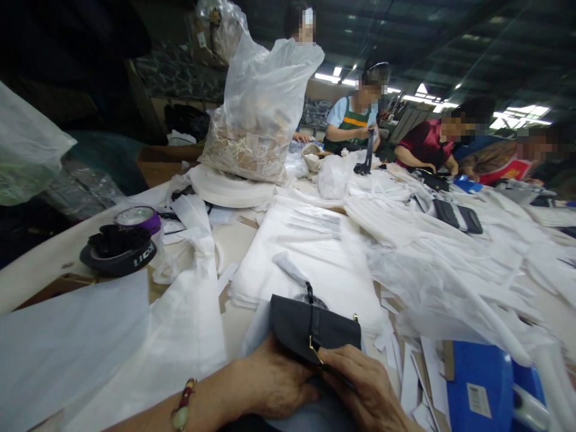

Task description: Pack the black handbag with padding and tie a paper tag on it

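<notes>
A small black leather wallet with a strap and a gold clasp sits at the near edge of the table. My left hand grips its lower left side from below. My right hand closes on its lower right edge, thumb near the gold clasp. A beaded bracelet is on my left wrist. Behind the wallet lies a stack of white sheets with a printed label.
A large plastic bag of tags stands at the back. A black cap and a purple tape roll lie at left. White wrapping spreads right, near a blue box. Other people work across the table.
</notes>
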